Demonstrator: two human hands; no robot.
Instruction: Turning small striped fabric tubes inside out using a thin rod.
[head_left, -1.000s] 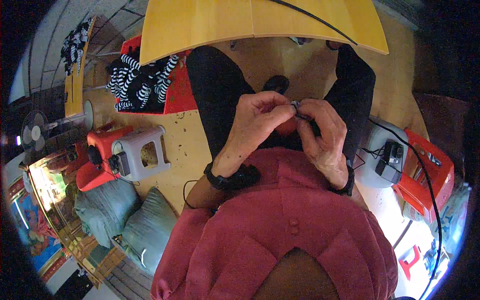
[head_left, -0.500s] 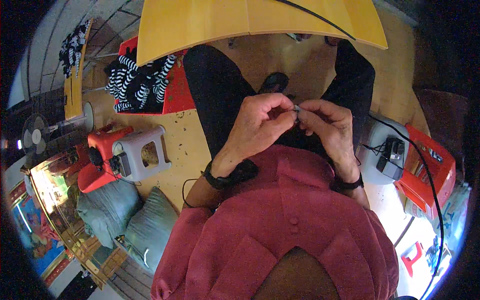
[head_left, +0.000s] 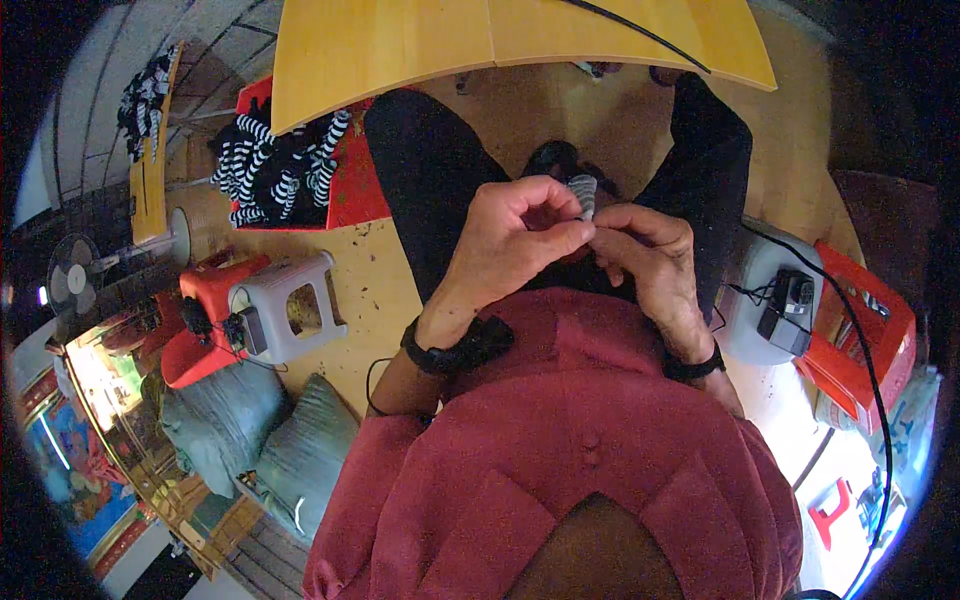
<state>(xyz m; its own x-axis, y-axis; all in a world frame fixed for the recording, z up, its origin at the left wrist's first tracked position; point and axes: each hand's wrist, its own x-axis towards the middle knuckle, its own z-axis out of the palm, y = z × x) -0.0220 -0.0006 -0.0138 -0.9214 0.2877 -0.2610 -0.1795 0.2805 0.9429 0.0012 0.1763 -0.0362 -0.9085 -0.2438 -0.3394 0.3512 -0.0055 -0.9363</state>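
Compared with half a second ago, more of a small grey-and-white striped cloth [head_left: 582, 188] shows beyond the fingers. Ahead curves a yellow wooden counter [head_left: 400, 55]; at its left sits a red box [head_left: 357, 185] of black-and-white striped fabric pieces [head_left: 286, 187]. Nearer, the bare left hand [head_left: 505, 238] pinches the cloth, fingers closed; the bare right hand [head_left: 650, 250] bunches its fingers at the lower end, their grip unclear.
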